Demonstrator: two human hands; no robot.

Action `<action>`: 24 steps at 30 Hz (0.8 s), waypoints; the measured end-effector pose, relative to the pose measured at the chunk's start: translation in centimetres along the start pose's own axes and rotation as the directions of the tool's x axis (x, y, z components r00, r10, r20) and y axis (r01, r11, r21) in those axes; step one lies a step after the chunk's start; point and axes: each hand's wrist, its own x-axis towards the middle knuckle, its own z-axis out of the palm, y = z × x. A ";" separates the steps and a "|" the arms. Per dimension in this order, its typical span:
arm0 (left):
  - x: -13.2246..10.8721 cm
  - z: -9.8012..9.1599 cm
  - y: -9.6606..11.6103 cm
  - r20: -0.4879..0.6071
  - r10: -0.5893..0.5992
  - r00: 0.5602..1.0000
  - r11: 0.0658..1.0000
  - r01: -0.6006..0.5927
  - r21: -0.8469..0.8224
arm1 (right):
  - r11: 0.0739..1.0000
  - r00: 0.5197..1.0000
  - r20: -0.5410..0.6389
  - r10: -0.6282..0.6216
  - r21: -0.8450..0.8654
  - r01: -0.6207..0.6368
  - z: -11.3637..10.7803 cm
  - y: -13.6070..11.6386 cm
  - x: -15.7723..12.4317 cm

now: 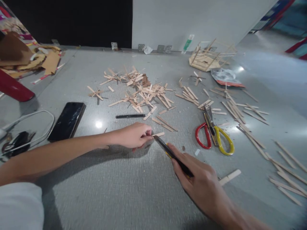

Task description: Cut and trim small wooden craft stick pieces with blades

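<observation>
My left hand (135,135) rests on the grey floor with its fingers pinched on a short wooden stick (158,134). My right hand (200,182) grips a black and yellow utility knife (170,154). The knife's tip touches the stick just right of my left fingertips. Both forearms reach in from the bottom and left of the view.
A heap of wooden sticks (141,91) lies beyond my hands, with more sticks (242,115) scattered to the right. Two pairs of scissors, red (203,136) and yellow (224,140), lie right of the knife. A black phone (67,120), a black pen (130,116), a stick frame (206,59) and cardboard scraps (31,62) surround the area.
</observation>
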 end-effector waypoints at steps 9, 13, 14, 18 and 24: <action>-0.2 0.0 0.3 0.001 -0.008 1.000 0.999 0.008 -0.048 | 0.999 0.999 -0.016 -0.030 -0.023 0.030 -0.1 -0.3 0.2; -0.2 0.0 0.1 -0.009 -0.002 1.000 0.999 0.001 -0.049 | 0.998 0.999 -0.016 -0.046 -0.042 0.045 -0.2 -0.5 0.5; -0.2 0.0 0.1 -0.009 -0.003 1.000 0.999 0.003 -0.050 | 0.997 0.999 -0.013 -0.053 -0.047 0.052 -0.2 -0.5 0.5; -0.2 0.0 0.1 0.013 0.004 1.000 0.998 -0.003 -0.061 | 0.993 0.995 -0.022 -0.101 -0.070 0.099 -0.2 -0.6 0.5; -0.4 -0.1 0.0 0.007 0.054 0.999 0.995 -0.053 -0.080 | 0.992 0.994 -0.042 -0.103 -0.079 0.100 -0.1 -0.5 0.4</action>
